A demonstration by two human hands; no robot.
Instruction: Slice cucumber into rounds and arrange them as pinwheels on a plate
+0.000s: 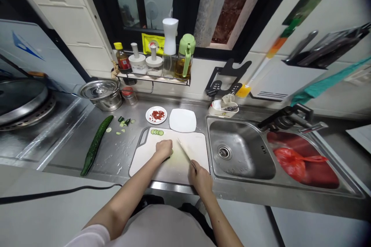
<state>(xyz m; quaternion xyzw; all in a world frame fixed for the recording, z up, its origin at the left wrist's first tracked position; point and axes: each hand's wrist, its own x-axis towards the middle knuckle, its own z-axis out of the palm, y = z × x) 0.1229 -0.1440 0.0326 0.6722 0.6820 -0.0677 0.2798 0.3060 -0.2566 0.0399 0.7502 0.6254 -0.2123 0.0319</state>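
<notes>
My left hand [164,149] is closed over a piece of cucumber [172,152] on the white cutting board [142,166]; most of that piece is hidden under my fingers. A kitchen knife [186,152] is in my right hand [202,179], its handle wrapped by my fingers and its blade pointing away from me, a little right of the left hand and apart from it. Several cucumber slices [157,132] lie in a row near the board's far left corner. Behind the board are a white plate of chopped red bits [156,115] and a bare white plate [182,120].
A whole cucumber [97,144] and cucumber scraps [124,122] lie on the steel counter at left. A lidded pot [101,94] stands behind them. The sink [243,154] borders the board on the right, with a red bag [292,162] in its second basin. Condiments fill a rack [153,78].
</notes>
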